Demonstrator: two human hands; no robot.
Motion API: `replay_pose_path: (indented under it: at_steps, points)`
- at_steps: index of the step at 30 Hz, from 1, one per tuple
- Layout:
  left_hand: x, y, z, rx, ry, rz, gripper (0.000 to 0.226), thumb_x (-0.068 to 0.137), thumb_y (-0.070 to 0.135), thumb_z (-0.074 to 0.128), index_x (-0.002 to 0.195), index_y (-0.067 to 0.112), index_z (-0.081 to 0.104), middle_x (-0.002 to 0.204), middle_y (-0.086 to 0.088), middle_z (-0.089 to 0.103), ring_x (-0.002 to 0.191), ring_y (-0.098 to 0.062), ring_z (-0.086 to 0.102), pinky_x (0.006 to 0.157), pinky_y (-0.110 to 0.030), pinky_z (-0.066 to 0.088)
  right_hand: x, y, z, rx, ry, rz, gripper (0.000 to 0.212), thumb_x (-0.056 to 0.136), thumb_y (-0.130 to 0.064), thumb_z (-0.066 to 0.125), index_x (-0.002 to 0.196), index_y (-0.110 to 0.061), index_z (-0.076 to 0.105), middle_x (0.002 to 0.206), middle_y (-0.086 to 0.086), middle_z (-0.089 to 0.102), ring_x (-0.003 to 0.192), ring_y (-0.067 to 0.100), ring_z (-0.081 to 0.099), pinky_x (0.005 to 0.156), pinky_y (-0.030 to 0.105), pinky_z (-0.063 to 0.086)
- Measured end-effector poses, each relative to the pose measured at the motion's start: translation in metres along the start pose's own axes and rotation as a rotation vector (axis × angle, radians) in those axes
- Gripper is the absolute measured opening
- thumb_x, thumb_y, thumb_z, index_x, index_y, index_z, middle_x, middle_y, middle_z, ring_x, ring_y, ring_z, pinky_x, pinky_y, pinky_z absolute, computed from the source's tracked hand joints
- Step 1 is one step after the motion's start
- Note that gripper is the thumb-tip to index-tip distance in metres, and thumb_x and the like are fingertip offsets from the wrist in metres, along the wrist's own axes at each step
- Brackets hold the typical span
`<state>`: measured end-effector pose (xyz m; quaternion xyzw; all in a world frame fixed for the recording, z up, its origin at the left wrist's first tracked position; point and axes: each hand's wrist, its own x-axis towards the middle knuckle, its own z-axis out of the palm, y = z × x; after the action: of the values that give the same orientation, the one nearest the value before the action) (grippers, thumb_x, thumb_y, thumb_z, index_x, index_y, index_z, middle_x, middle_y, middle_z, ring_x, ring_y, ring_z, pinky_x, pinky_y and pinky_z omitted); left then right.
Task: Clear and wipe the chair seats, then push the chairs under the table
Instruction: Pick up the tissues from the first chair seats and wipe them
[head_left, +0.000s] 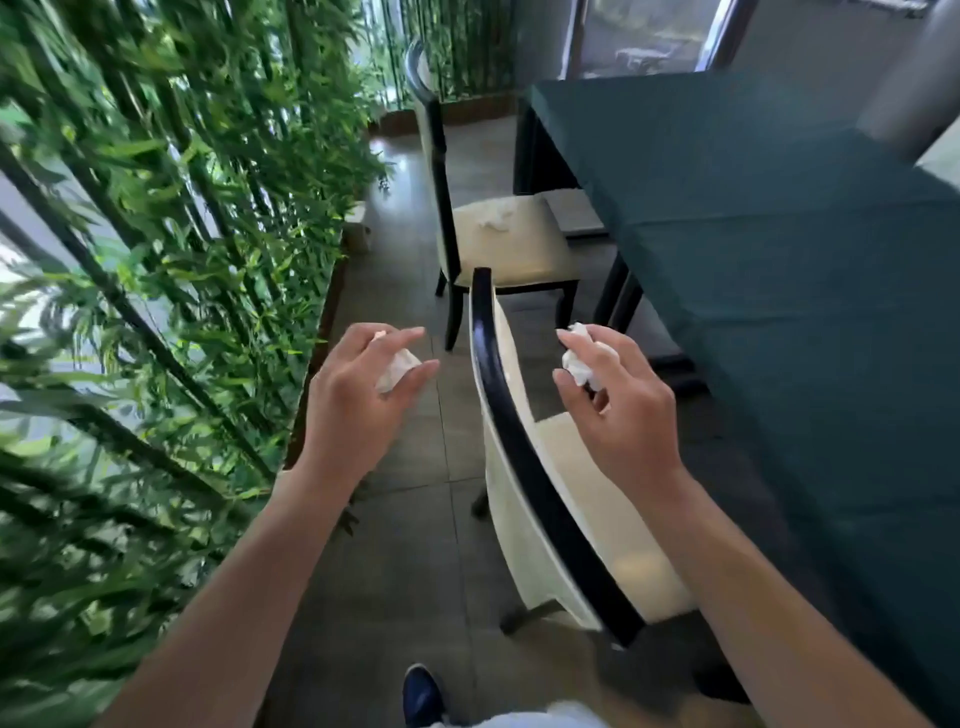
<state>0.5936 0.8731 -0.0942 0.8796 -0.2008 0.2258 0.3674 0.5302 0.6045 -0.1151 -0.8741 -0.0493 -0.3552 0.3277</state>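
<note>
Two cream chairs with black frames stand beside a table covered in dark green cloth (769, 218). The near chair (524, 457) is just in front of me, its seat partly under the table edge. My left hand (358, 400) hovers left of its backrest and holds a crumpled white tissue (397, 366). My right hand (618, 400) hovers over the seat and holds another crumpled tissue (579, 358). The far chair (509, 239) stands away from the table, with a crumpled white tissue (496, 215) lying on its seat.
A dense wall of green bamboo plants (156, 260) in a long planter runs along the left. A grey tiled floor (410, 519) forms a narrow aisle between plants and chairs. My dark blue shoe (422, 693) shows at the bottom. Windows are at the back.
</note>
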Motion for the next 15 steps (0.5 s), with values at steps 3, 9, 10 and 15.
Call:
replay_pose_path:
  at_steps: [3, 9, 10, 15]
  points:
    - [0.022, -0.019, 0.000, 0.045, -0.026, 0.096, 0.037, 0.095, 0.045, 0.067, 0.118, 0.017, 0.075, 0.113, -0.002, 0.065, 0.096, -0.014, 0.063, 0.079, -0.019, 0.044, 0.006, -0.003, 0.011, -0.024, 0.001, 0.023, 0.031, 0.103, -0.035, 0.062, 0.132, -0.026, 0.067, 0.135, -0.012, 0.060, 0.075, 0.009, 0.061, 0.072, 0.014, 0.047]
    - [0.062, -0.046, 0.025, -0.021, -0.012, 0.125, 0.036, 0.094, 0.041, 0.068, 0.115, 0.014, 0.076, 0.111, -0.003, 0.065, 0.096, -0.009, 0.060, 0.082, -0.021, 0.049, 0.039, 0.002, 0.038, -0.024, 0.036, 0.069, 0.032, 0.101, -0.031, 0.065, 0.132, -0.024, 0.068, 0.133, -0.010, 0.061, 0.083, 0.009, 0.062, 0.073, 0.017, 0.050]
    - [0.066, -0.049, 0.029, -0.022, -0.008, 0.129, 0.036, 0.094, 0.041, 0.068, 0.115, 0.014, 0.076, 0.111, -0.003, 0.065, 0.096, -0.006, 0.057, 0.082, -0.019, 0.047, 0.045, 0.004, 0.043, -0.012, 0.045, 0.068, 0.033, 0.101, -0.031, 0.065, 0.132, -0.023, 0.067, 0.133, -0.009, 0.062, 0.082, 0.009, 0.062, 0.074, 0.017, 0.050]
    - [0.095, -0.061, 0.040, 0.031, 0.052, 0.166, 0.037, 0.094, 0.036, 0.071, 0.122, 0.012, 0.073, 0.112, -0.006, 0.063, 0.100, -0.017, 0.061, 0.091, -0.015, 0.044, 0.080, 0.023, 0.069, 0.036, 0.048, 0.072, 0.034, 0.101, -0.029, 0.066, 0.133, -0.019, 0.067, 0.133, -0.003, 0.063, 0.084, 0.013, 0.061, 0.076, 0.017, 0.049]
